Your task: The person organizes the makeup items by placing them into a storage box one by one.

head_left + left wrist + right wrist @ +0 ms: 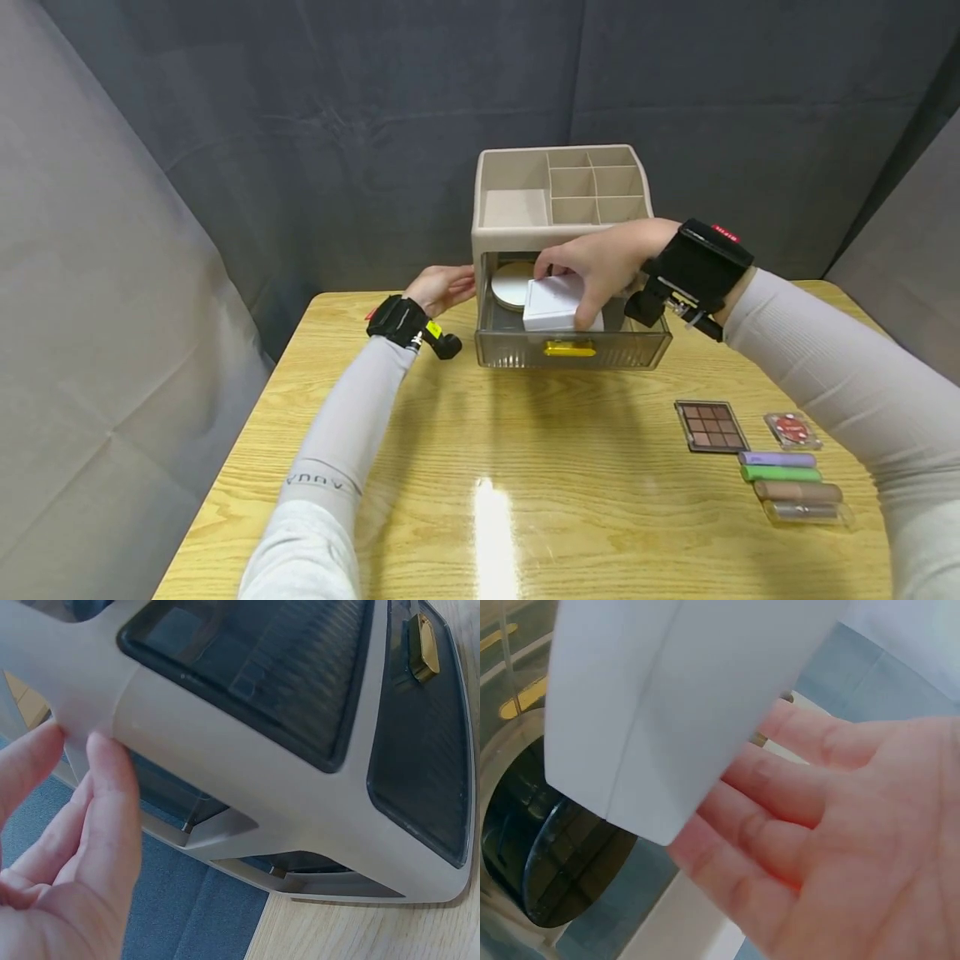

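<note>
White square box (555,304), gripped by the right hand (600,262), sits in the beige organizer's (517,208) open smoky drawer (573,350); the left hand (442,287), fingers straight, touches the organizer's side.

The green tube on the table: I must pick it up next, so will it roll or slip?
The green tube looks round and smooth, so a push would probably roll it. It lies between the purple tube and brown tube, which may check that.

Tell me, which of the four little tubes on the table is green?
The green tube is second from the far end of the row, between the purple tube and the brown tube.
</note>
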